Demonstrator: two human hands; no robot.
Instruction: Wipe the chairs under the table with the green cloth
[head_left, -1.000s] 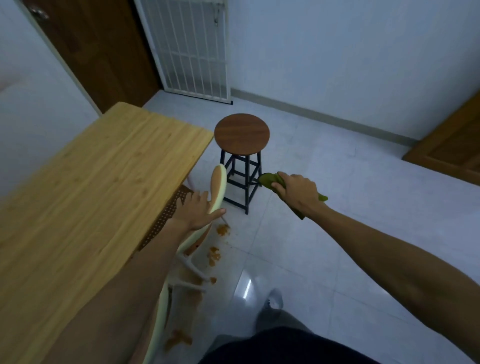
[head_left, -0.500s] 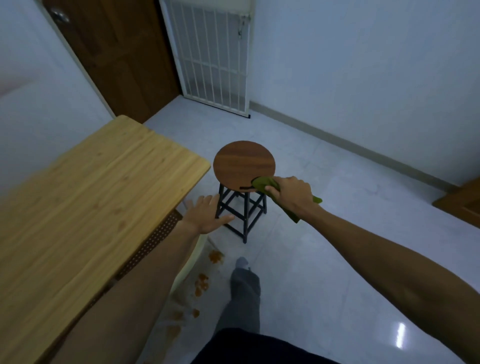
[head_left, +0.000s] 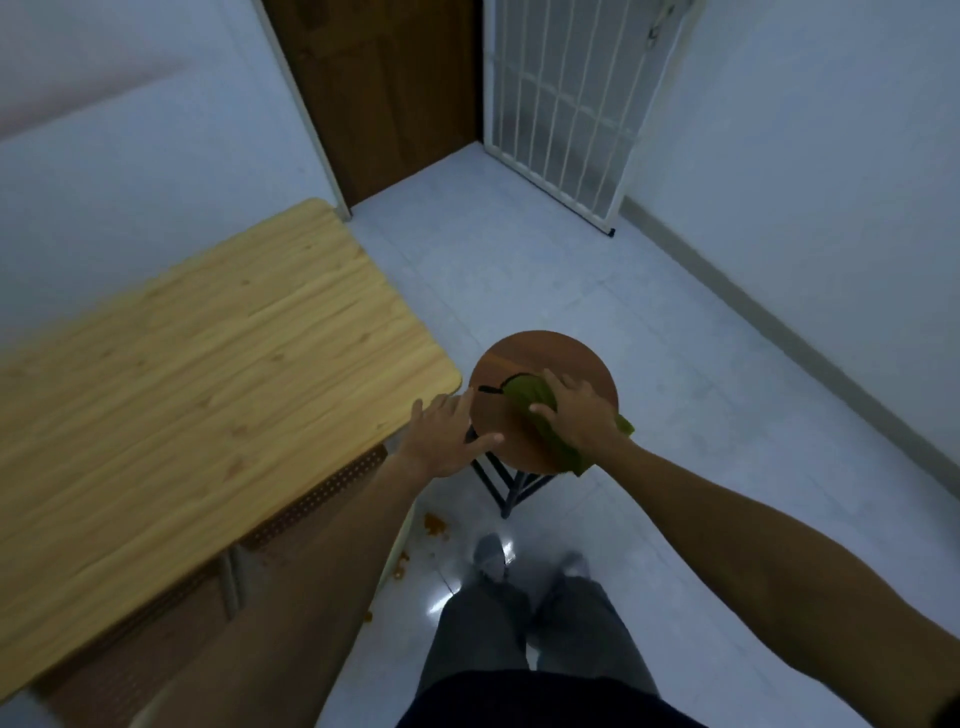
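A round brown wooden stool (head_left: 558, 358) on black legs stands on the floor just off the table's near corner. My right hand (head_left: 576, 410) presses the green cloth (head_left: 530, 397) flat onto the stool's seat. My left hand (head_left: 447, 434) is open, fingers spread, at the seat's left rim. The light wooden table (head_left: 208, 374) fills the left side. A chair with a perforated brown seat (head_left: 317, 499) sits tucked under the table, mostly hidden by the tabletop and my left forearm.
Orange-brown spill spots (head_left: 434, 525) dot the pale tiled floor beside the chair. My feet (head_left: 491, 558) stand just behind the stool. A brown door (head_left: 379, 93) and a white barred gate (head_left: 561, 98) are at the back; walls close in left and right.
I stepped closer to the stool. My right hand carried the cloth from the seat's edge onto its top. My left hand left the chair back and reached the stool's rim.
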